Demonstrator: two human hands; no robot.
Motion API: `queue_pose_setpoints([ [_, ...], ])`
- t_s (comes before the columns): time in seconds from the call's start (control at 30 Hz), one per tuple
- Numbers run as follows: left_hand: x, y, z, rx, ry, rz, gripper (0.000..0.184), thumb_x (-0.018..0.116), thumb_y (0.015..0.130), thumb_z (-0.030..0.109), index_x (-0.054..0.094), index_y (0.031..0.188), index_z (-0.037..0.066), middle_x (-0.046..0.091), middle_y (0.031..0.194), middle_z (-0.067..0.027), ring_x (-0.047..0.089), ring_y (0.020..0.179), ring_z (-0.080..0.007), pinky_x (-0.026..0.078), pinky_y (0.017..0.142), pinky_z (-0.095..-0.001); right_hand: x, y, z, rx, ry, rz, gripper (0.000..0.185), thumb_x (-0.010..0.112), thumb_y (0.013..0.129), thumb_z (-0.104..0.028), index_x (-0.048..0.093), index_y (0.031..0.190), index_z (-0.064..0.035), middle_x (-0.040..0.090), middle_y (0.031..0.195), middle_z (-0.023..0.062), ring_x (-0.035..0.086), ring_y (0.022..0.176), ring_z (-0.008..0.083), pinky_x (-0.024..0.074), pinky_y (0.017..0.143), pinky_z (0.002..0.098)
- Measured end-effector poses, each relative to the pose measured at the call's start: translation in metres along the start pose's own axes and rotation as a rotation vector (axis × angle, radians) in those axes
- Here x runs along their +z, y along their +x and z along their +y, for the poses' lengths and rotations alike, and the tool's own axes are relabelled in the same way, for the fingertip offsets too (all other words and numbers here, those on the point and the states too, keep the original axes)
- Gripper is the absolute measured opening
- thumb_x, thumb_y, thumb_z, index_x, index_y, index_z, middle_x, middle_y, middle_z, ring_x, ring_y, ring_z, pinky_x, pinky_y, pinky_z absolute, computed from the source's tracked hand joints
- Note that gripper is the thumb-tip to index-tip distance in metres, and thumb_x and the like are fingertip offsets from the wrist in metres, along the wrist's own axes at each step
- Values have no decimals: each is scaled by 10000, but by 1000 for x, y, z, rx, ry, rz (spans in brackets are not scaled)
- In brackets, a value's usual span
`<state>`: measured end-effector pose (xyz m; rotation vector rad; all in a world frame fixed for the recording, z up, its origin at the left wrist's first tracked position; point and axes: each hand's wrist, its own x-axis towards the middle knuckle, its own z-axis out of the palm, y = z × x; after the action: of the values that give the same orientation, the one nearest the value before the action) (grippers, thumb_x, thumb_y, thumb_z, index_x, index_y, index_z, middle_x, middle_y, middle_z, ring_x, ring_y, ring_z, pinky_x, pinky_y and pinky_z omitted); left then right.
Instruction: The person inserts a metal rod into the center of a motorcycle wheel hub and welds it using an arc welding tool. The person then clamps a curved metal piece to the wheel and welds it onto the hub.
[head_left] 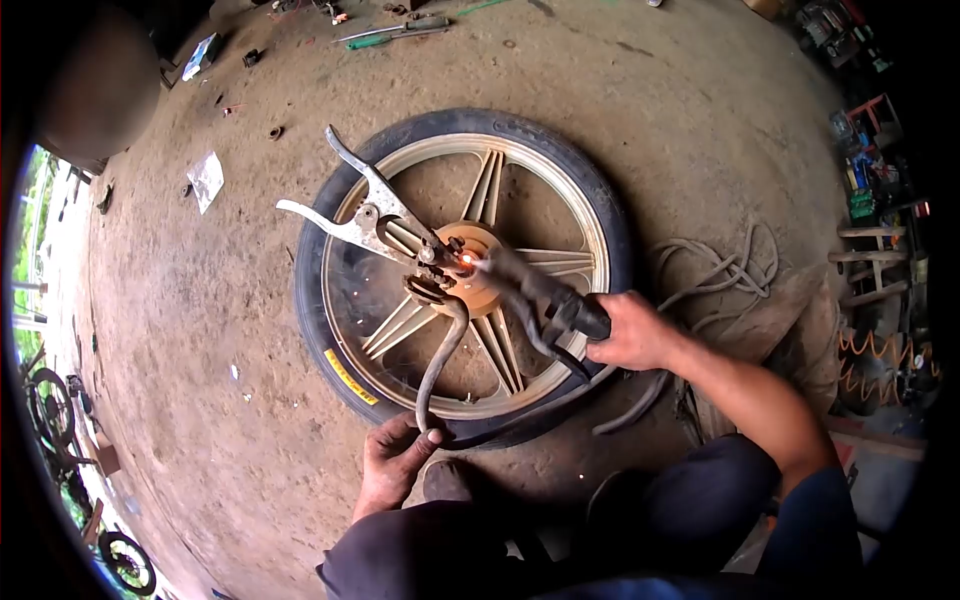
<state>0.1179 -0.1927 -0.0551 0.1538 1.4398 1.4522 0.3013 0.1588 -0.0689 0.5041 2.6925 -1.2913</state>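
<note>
A spoked wheel with a black tyre [615,220] lies flat on the floor. My right hand [632,332] is closed around the black handle of a dark tool [578,312], whose blurred front end points at the wheel's hub [480,295]. A small bright orange glow shows at the hub. My left hand [398,455] pinches a grey curved rod or hose [440,365] at the near edge of the tyre; its upper end reaches the hub. Locking pliers [370,225] with spread handles rest over the wheel, their jaws at the hub.
Loose rope or cable [735,265] lies right of the wheel, beside a crumpled sheet [790,330]. Screwdrivers [400,32] and a scrap of plastic [206,182] lie on the floor [200,300]. Shelves with parts [875,170] stand at the right. My knees are close to the tyre.
</note>
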Motion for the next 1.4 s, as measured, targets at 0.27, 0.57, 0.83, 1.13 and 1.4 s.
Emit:
queue_pose_setpoints([
  [0.27,4,1,1,6,-37,5,167,748,952,90,707,1056,-35,752,966,-82,694,950,-179,537,930,-335,-10,-4,24,24,37,-51,247,766,743,-147,632,921,-40,647,804,99,634,799,271,510,743,405],
  [0.57,2,0,-2,10,9,21,171,747,955,108,711,1045,-33,755,972,-91,693,939,-185,535,927,-343,-31,-13,10,233,445,-105,313,745,733,-141,643,999,-11,643,736,71,615,683,203,515,669,389],
  [0.83,2,0,-2,22,39,12,175,751,954,122,714,1033,-30,754,968,-86,692,932,-181,535,922,-340,-19,-11,9,126,192,-62,297,724,728,-109,649,984,20,672,782,100,580,708,160,531,710,364],
  [1.13,0,0,-3,6,21,23,182,760,943,102,709,1054,-33,752,979,-90,692,936,-181,535,925,-340,-4,-2,7,113,80,-27,408,758,717,-174,664,1055,35,713,916,242,717,846,365,565,783,414],
  [1.4,-1,0,-3,0,-6,11,179,758,942,82,708,1066,-37,751,985,-85,694,946,-181,538,932,-337,-4,3,3,187,43,-61,418,755,714,-173,660,1064,36,714,885,235,726,808,342,568,760,409],
])
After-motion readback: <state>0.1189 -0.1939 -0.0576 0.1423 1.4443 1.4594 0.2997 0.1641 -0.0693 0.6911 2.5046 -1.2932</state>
